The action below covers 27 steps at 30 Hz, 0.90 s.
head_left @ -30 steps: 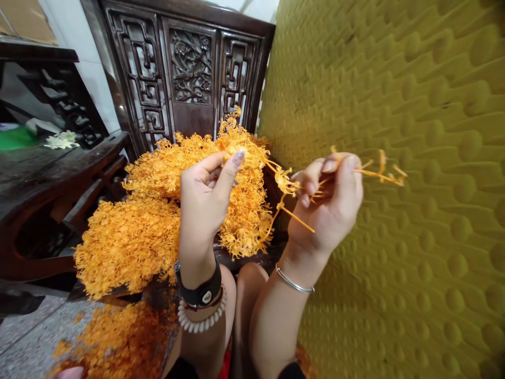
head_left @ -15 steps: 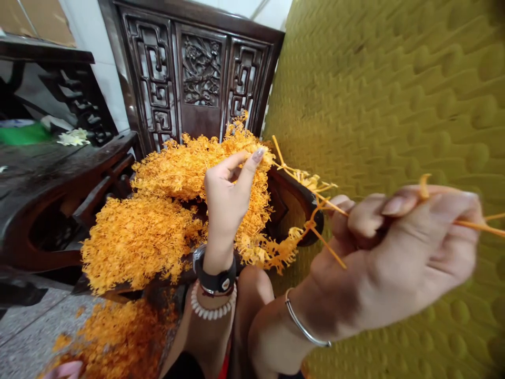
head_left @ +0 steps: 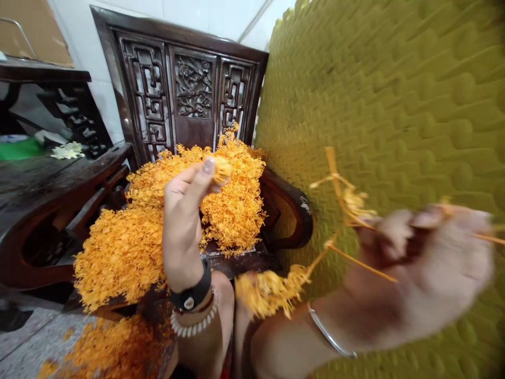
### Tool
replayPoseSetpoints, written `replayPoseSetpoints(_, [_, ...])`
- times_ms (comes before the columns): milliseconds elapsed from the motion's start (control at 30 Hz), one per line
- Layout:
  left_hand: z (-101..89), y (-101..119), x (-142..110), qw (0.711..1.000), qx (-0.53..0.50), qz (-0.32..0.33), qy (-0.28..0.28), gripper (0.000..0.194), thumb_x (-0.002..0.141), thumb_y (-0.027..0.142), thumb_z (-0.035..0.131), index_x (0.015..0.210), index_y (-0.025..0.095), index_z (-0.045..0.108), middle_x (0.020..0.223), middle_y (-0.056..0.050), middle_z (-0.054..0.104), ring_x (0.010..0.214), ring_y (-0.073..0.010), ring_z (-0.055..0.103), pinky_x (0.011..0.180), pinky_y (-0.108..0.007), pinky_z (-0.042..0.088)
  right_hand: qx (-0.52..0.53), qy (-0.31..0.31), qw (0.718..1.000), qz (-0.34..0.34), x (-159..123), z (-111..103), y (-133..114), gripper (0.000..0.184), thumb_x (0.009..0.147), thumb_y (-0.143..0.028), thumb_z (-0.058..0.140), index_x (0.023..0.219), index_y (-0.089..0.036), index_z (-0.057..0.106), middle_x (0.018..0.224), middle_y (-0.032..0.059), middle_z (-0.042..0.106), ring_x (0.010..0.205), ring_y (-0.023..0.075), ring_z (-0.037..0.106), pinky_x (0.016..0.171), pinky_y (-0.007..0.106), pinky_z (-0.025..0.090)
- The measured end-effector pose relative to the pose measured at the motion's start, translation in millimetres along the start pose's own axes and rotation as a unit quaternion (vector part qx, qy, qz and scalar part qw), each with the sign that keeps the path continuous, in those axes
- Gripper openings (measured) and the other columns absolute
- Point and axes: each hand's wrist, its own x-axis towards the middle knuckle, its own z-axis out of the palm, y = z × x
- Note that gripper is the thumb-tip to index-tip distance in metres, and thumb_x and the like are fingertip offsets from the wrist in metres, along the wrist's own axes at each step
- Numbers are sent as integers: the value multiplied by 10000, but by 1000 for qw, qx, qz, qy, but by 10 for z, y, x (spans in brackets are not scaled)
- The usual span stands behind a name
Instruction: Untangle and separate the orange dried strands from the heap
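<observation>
White wall tiles rise behind a dark carved wooden chair back (head_left: 193, 87), its lattice panels flanking a floral relief, while an olive-green dimpled padded surface (head_left: 379, 105) fills the right side. To the left, small white blossoms (head_left: 67, 151) lie on a dark wooden worktop (head_left: 47, 184). A large heap of bright orange feathery strands (head_left: 126, 252) covers the chair seat, and a loose drift of orange strands (head_left: 110, 345) lies lower down, above a speckled grey floor (head_left: 23, 337).

The left hand (head_left: 182, 210), wearing a black wristband (head_left: 191, 292) and a white shell bracelet (head_left: 193, 322), pinches a small orange tuft (head_left: 221, 169) narrowly above the heap. The right hand (head_left: 430, 263), with a thin silver bangle (head_left: 329, 331), is blurred and well apart to the right, closed narrowly on long thin orange stems (head_left: 363, 266). From these stems, a shaggy orange clump (head_left: 270, 292) dangles clear of the heap, its end just beside the person's bare knee (head_left: 223, 287).
</observation>
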Motion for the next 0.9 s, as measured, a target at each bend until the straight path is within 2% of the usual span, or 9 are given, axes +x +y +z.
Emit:
replayPoseSetpoints(67, [190,117,-163,995,30,-16,-90,185,770,375,655,706,205,689,618,9,570,562,-83,509,533,-204,437,24,-31,999,-31,0,43,51,264,893,-218,477,648,-170,562,583,-41,373,407,27,280,349,182,216])
replayPoseSetpoints(133, [288,183,-268,988,70,-13,-134,206,758,375,669,648,201,660,564,19,506,521,-78,456,473,-201,389,23,-82,996,-5,-5,74,114,231,887,-239,491,679,-164,558,590,-42,393,415,33,301,362,199,213])
replayPoseSetpoints(233, [305,215,-309,985,107,8,-138,242,745,405,674,623,200,632,551,22,475,511,-80,431,444,-205,358,0,-122,992,30,-5,70,182,195,882,-260,500,712,-174,544,674,-36,458,436,30,323,388,209,231])
replayPoseSetpoints(400, [240,233,-268,978,167,6,-126,255,747,415,666,631,191,629,568,16,524,526,-87,470,461,-205,382,-47,-160,985,40,-8,46,191,246,894,-321,476,688,-187,495,643,-38,420,426,45,288,402,239,207])
replayPoseSetpoints(567, [206,239,-244,972,155,-44,-170,217,761,382,659,658,192,650,576,23,565,494,-76,515,481,-193,426,-72,-190,979,7,-28,87,223,228,884,-289,505,672,-210,478,551,-46,363,460,82,318,446,262,237])
replayPoseSetpoints(733, [257,153,-193,964,158,-94,-193,234,775,362,640,634,176,629,577,28,526,476,-67,512,467,-188,407,-93,-221,971,-15,-52,115,314,291,832,-277,569,585,-205,434,551,-44,330,486,87,302,458,266,221])
replayPoseSetpoints(800, [286,102,-168,962,152,-104,-204,224,774,354,637,643,173,622,588,30,522,483,-65,510,475,-187,402,-82,-232,969,-13,-57,134,343,263,822,-277,572,605,-207,441,584,-38,346,516,89,330,472,260,257])
replayPoseSetpoints(900, [309,33,-138,962,141,-108,-208,226,779,359,629,649,174,622,580,33,519,496,-63,506,493,-180,402,-62,-231,971,-15,-56,173,369,120,776,-226,613,748,-226,496,698,-22,417,598,100,405,547,262,351])
